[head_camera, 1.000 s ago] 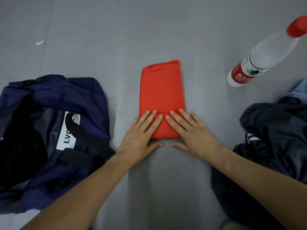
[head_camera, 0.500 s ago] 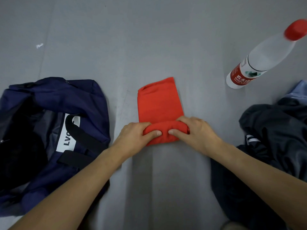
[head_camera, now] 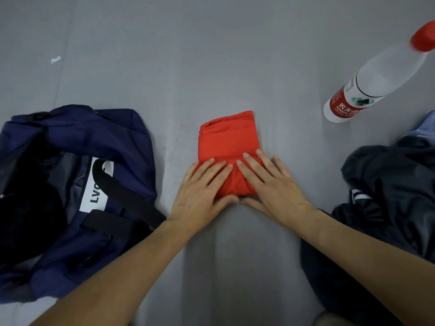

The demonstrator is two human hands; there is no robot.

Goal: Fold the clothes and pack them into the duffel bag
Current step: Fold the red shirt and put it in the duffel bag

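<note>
A red garment (head_camera: 229, 140) lies folded on the grey floor in the middle, its near end rolled over onto itself. My left hand (head_camera: 200, 190) and my right hand (head_camera: 270, 184) lie side by side on that rolled end, fingers straight and pressing it down, thumbs at its near edge. The navy duffel bag (head_camera: 70, 184) sits open at the left, with black straps and a white label. A heap of dark unfolded clothes (head_camera: 388, 196) lies at the right.
A plastic water bottle (head_camera: 376, 78) with a red cap and red label stands at the far right. A light blue cloth (head_camera: 426, 125) peeks out behind the dark heap. A small white scrap (head_camera: 55, 60) lies on the floor at the far left.
The long red strip has been rolled from its near end and is now shorter. My hands gripped the roll half a second ago and now press flat on it.
</note>
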